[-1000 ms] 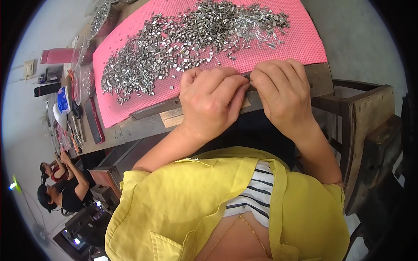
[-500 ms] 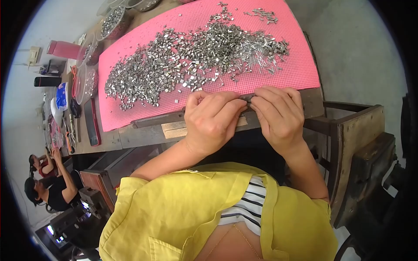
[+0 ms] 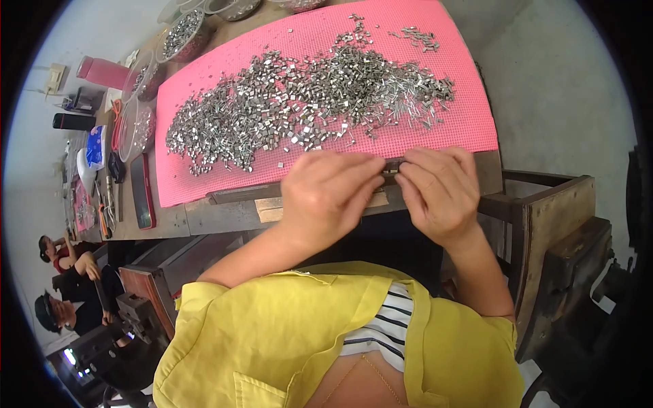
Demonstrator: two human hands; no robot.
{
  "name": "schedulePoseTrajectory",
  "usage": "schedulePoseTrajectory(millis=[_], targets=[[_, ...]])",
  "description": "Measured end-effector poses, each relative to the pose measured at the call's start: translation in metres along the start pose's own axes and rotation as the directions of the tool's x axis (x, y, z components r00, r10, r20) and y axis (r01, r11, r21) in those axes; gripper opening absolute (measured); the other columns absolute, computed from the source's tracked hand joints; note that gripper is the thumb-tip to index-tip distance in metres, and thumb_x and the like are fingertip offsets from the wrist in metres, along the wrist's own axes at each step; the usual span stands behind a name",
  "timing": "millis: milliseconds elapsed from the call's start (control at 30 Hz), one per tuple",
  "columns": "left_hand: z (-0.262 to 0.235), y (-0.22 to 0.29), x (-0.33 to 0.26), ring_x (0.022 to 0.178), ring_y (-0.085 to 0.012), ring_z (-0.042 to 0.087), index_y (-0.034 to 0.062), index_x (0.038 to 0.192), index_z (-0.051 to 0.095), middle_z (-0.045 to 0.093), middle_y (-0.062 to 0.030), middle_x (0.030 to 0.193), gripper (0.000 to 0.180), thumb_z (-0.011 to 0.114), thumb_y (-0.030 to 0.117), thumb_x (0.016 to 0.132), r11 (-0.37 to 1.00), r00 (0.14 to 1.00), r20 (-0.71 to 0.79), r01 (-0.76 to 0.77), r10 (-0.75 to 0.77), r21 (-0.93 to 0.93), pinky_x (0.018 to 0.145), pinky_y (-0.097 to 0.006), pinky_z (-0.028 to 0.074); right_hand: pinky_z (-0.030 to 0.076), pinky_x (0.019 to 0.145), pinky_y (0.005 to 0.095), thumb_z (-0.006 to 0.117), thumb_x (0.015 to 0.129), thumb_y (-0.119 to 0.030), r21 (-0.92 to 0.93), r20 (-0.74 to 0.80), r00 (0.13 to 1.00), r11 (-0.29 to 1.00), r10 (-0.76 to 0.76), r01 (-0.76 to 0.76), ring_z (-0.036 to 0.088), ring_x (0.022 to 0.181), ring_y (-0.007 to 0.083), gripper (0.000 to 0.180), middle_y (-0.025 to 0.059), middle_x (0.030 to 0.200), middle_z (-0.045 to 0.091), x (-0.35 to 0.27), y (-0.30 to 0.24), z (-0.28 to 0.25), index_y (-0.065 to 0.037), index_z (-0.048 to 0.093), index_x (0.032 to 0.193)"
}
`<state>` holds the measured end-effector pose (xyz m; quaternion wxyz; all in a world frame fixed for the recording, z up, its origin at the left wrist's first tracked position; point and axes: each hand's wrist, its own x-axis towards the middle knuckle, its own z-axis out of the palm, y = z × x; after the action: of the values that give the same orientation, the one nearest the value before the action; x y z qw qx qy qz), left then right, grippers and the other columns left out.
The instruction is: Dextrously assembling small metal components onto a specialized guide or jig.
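Both my hands are at the front edge of the bench, close together, fingers bent and pressed together. My left hand [image 3: 325,197] has its fingertips at a dark metal bar [image 3: 392,167] that shows in the narrow gap between the hands. My right hand [image 3: 443,197] pinches at the same bar from the other side. Small bits seem to sit along the bar there; what the fingertips grip is hidden. Just beyond lies a wide heap of small shiny metal pieces [image 3: 299,102], square bits and thin pins, spread over a pink textured mat [image 3: 204,180].
Clear plastic bowls [image 3: 183,35] of metal pieces line the bench's far left. A dark phone with a red edge [image 3: 143,192], a blue packet [image 3: 96,147] and orange-handled pliers [image 3: 104,221] lie left of the mat. Two people sit further left. A wooden stand [image 3: 554,211] is at right.
My hands have shifted slightly apart, opening a small gap over the bar. The view has tilted a little. At left, the nearer person has lowered their arms.
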<state>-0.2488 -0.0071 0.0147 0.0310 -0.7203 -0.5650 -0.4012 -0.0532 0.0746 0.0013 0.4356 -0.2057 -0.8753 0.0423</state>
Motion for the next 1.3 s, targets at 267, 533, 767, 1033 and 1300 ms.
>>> schedulePoseTrajectory(millis=[267, 533, 767, 1033, 1300], targets=[[0.009, -0.005, 0.074, 0.078, -0.0244, 0.074, 0.0125, 0.102, 0.081, 0.078, -0.0078, 0.092, 0.019, 0.080, 0.023, 0.087, 0.980, 0.980, 0.010, 0.198, -0.198, 0.003, 0.072, -0.036, 0.057, 0.046, 0.092, 0.0413, 0.074, 0.086, -0.012, -0.131, 0.054, 0.997, 0.990, -0.048, 0.055, 0.068, 0.085, 0.0246, 0.007, 0.0033, 0.089, 0.072, 0.042, 0.077, -0.062, -0.010, 0.072, 0.094], [0.091, -0.038, 0.159, 0.082, -0.0199, 0.073, 0.0098, 0.102, 0.082, 0.078, -0.0098, 0.090, 0.035, 0.082, 0.039, 0.082, 0.807, 0.783, 0.264, 0.590, -0.563, -0.030, 0.082, -0.036, 0.057, 0.055, 0.087, 0.0490, 0.069, 0.089, -0.020, -0.059, 0.226, 0.961, 0.987, 0.160, -0.150, 0.073, 0.087, 0.0350, 0.016, 0.0140, 0.093, 0.077, 0.070, 0.177, -0.058, -0.008, 0.079, 0.095], [0.130, 0.003, 0.186, 0.081, -0.0207, 0.073, 0.0094, 0.090, 0.080, 0.078, -0.0072, 0.087, 0.038, 0.085, 0.044, 0.075, 0.796, 0.704, 0.395, 0.589, -0.591, 0.142, 0.079, -0.037, 0.057, 0.055, 0.087, 0.0508, 0.066, 0.085, -0.016, -0.171, 0.280, 0.948, 0.979, 0.153, -0.107, 0.072, 0.087, 0.0379, 0.017, 0.0156, 0.089, 0.075, 0.046, 0.205, -0.083, -0.006, 0.078, 0.087], [0.151, 0.012, 0.185, 0.078, -0.0173, 0.071, 0.0089, 0.093, 0.080, 0.077, -0.0061, 0.087, 0.031, 0.084, 0.036, 0.079, 0.790, 0.690, 0.442, 0.609, -0.574, 0.075, 0.076, -0.035, 0.057, 0.057, 0.086, 0.0471, 0.066, 0.088, -0.019, -0.051, 0.203, 0.926, 0.948, 0.319, -0.315, 0.072, 0.089, 0.0367, 0.018, 0.0160, 0.091, 0.075, 0.020, 0.223, -0.106, -0.006, 0.078, 0.091], [0.164, 0.038, 0.185, 0.079, -0.0217, 0.071, 0.0092, 0.103, 0.077, 0.076, -0.0075, 0.090, 0.017, 0.076, 0.016, 0.088, 0.972, 0.864, 0.466, 0.232, -0.188, -0.038, 0.076, -0.037, 0.057, 0.057, 0.081, 0.0407, 0.070, 0.089, -0.018, 0.025, 0.224, 0.895, 0.915, 0.387, -0.402, 0.073, 0.085, 0.0285, 0.017, 0.0143, 0.092, 0.076, 0.002, 0.251, -0.142, -0.005, 0.077, 0.099]])
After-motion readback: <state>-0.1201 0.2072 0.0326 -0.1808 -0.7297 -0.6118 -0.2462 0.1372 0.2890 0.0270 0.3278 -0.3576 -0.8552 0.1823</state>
